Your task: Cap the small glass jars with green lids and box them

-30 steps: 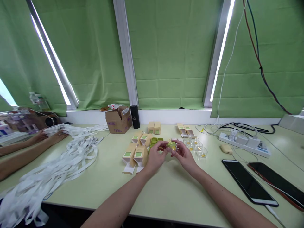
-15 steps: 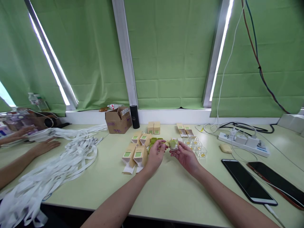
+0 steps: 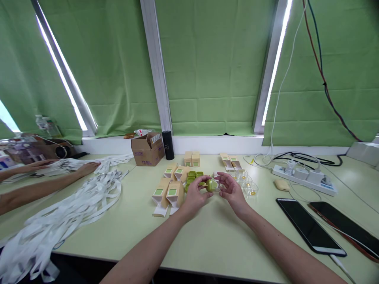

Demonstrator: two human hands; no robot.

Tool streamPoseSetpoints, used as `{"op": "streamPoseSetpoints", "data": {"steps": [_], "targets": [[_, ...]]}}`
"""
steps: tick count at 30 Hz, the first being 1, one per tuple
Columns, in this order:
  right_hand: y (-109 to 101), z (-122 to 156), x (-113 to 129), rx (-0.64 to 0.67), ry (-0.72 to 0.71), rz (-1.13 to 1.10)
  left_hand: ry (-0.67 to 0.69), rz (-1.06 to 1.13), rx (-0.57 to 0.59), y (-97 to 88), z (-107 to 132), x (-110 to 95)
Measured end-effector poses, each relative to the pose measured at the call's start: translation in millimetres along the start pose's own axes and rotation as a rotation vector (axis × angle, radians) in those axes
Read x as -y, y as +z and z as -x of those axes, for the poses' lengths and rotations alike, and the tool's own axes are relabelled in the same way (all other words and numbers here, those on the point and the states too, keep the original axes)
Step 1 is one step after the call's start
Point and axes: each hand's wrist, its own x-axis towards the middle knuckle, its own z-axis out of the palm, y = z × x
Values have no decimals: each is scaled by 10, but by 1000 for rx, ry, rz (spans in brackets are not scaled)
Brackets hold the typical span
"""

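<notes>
A small green piece with a clear cup-like end is held sideways in front of me, just above the table. My left hand pinches its green end between thumb and fingers. Curled around the clear end is my right hand, fingertips at its far side. Behind my left hand sit several small green square pieces, partly covered by it. Several clear little cups with yellowish centres stand right of my right hand. Kraft-paper boxes with green labels lie to the left, some with flaps open.
At left a co-worker's hands rest on a heap of white straps. A brown carton and a black cylinder stand at the back. On the right are a power strip, cables and two phones.
The held piece has turned from upright to sideways, its clear end now toward my right hand. My hands have shifted slightly around it. The co-worker's hand has moved right over the straps.
</notes>
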Motion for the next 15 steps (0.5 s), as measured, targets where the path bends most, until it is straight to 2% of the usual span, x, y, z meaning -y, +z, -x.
{"op": "streamPoseSetpoints", "data": {"steps": [4, 7, 12, 15], "targets": [[-23, -13, 35, -43, -90, 78, 93, -97, -53, -19, 9, 4], [-90, -51, 114, -149, -165, 189, 160, -201, -43, -42, 28, -17], [-349, -225, 216, -330, -280, 447, 188, -341, 24, -55, 69, -41], [-524, -377, 190, -380, -226, 710, 155, -441, 62, -48, 91, -36]]}}
